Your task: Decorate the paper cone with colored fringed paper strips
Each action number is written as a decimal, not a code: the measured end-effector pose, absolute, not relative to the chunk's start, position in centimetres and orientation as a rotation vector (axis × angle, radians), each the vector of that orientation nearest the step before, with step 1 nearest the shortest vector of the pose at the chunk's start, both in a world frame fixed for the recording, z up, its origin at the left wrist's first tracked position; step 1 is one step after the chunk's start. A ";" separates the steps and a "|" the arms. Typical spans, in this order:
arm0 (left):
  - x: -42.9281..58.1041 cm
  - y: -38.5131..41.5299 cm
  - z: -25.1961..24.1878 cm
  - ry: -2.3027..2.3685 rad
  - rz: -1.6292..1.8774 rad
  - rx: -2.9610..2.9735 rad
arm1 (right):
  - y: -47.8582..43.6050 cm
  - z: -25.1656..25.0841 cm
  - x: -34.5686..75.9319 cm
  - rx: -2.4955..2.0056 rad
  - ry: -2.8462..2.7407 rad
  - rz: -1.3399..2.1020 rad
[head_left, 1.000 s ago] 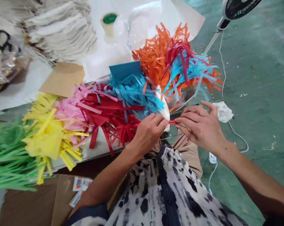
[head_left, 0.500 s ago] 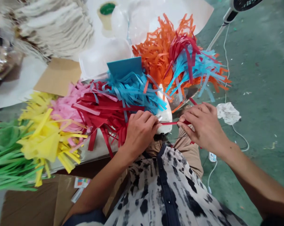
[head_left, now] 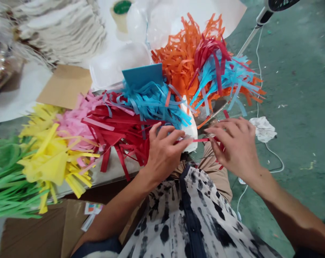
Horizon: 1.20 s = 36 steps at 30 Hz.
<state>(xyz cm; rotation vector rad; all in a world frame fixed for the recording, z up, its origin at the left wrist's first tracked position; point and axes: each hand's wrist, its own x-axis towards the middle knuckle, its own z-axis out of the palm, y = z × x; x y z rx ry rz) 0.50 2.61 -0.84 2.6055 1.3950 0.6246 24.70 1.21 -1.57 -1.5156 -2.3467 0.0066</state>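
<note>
I see my left hand [head_left: 164, 150] and right hand [head_left: 235, 147] each pinching one end of a red strip [head_left: 200, 140], held taut between them beside the red pile [head_left: 119, 132]. My left fingers hide most of a white object [head_left: 191, 130], and I can't tell what it is. The fan [head_left: 275, 5] is cut off at the top edge. The print on a card [head_left: 92, 208] is too blurred to read.

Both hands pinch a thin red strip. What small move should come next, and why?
Probably ease the hands apart to tension the red strip: the left hand and right hand each pinch an end, and it spans the short gap between them.
</note>
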 end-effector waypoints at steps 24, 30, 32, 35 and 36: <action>-1.4 -4.4 -3.4 1.367 0.892 2.792 | -4.2 -2.8 22.1 -1.162 -2.389 -0.330; -2.5 -4.4 -2.8 1.418 0.958 2.814 | -4.5 -3.2 22.0 -1.133 -2.380 -0.333; -2.5 -4.3 -2.5 1.380 0.963 2.825 | -4.5 -3.3 22.1 -1.119 -2.387 -0.298; -1.8 -4.4 -1.9 1.321 0.987 2.765 | -4.7 -2.8 22.3 -1.050 -2.376 -0.258; -1.4 -4.5 -1.6 1.321 0.994 2.696 | -4.9 -2.5 22.4 -1.017 -2.373 -0.259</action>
